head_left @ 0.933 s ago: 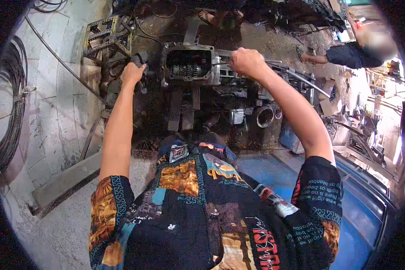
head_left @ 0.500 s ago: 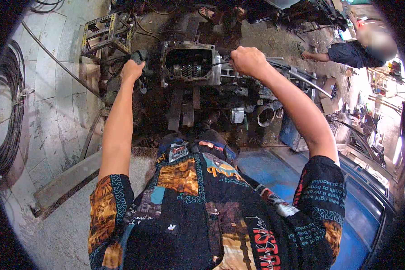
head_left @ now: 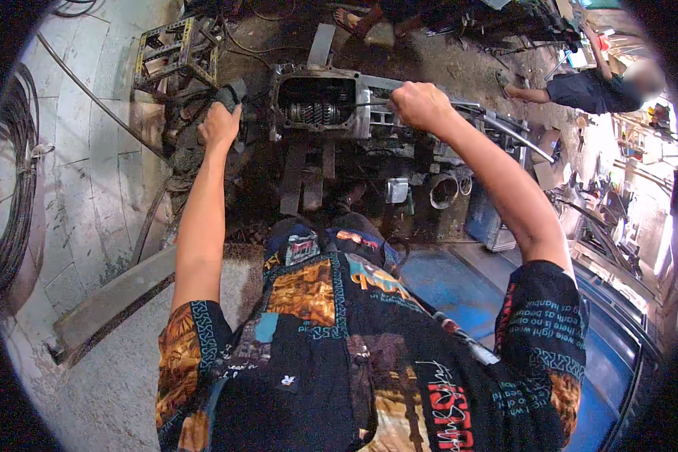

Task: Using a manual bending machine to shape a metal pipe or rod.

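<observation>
In front of me stands an open metal gearbox housing (head_left: pixel 277 113), with toothed gears (head_left: pixel 316 113) showing inside its rectangular opening. To the left of it, my left hand (head_left: pixel 220 125) is closed on a dark grey blocky object (head_left: pixel 232 92); its exact kind is unclear. My right hand (head_left: pixel 423 104) makes a fist at the right of the housing. Out of that fist a thin dark rod (head_left: pixel 378 103) points left, its tip at the housing's right wall. The rest of the rod is hidden by my fingers.
A perforated metal stand (head_left: pixel 175 53) is at the far left, near coiled black cable (head_left: pixel 22 188). Long metal bars (head_left: pixel 516 132) lie to the right. A flat metal strip (head_left: pixel 321 45) sticks out behind the housing. Another person (head_left: pixel 580 92) is at the upper right.
My left hand has come slightly nearer to me with the grey object. My right hand has shifted a little to the right, still closed on the rod. The person at the upper right has moved slightly.
</observation>
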Motion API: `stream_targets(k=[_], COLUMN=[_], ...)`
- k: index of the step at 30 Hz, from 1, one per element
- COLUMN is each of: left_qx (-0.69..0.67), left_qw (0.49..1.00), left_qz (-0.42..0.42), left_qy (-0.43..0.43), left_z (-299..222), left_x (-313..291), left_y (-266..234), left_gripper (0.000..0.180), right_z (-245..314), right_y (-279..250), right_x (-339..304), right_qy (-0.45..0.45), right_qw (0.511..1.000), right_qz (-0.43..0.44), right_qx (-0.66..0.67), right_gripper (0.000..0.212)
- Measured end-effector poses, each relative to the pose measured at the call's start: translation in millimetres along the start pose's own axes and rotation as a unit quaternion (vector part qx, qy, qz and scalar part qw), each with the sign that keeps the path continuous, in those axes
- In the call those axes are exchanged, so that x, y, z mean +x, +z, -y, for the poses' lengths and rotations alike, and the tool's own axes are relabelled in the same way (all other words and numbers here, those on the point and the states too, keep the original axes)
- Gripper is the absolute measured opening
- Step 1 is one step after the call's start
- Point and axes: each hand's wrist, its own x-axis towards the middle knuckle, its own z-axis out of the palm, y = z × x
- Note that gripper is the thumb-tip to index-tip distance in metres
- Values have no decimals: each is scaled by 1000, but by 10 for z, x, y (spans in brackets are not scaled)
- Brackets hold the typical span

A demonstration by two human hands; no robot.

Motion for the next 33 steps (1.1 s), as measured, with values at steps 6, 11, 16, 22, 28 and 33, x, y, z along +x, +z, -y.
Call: stream_targets(k=[6, 11, 16, 22, 28, 33], left_qx=[11, 16, 11, -119, -69, -99], left_qw=[1000, 999, 939, 971, 987, 990], left_qz=[12, 32, -325, -55, 87, 4], left_qy=[3, -2, 110, 200, 116, 104], left_z=[-34, -114, 0, 141, -248, -416], left_x=[85, 11, -972, -1801, -1569, -1416], left_y=[-44, -224, 86, 1046, 1521, 1657], left_gripper=[56, 55, 59, 54, 61, 64], right_z=[220, 575, 998, 1260, 1228, 1148], right_y=[220, 583, 1148, 1523, 1780, 1587], right_x=[-178, -676, -1623, -2189, -2072, -1890], right_qy=[115, 247, 289, 348, 382, 378], right_qw=[991, 922, 721, 699, 730, 745], right_qz=[-32, -103, -134, -170, -172, -230], right_qx=[57, 280, 616, 602, 540, 499], right_gripper=[19, 26, 33, 39, 37, 36])
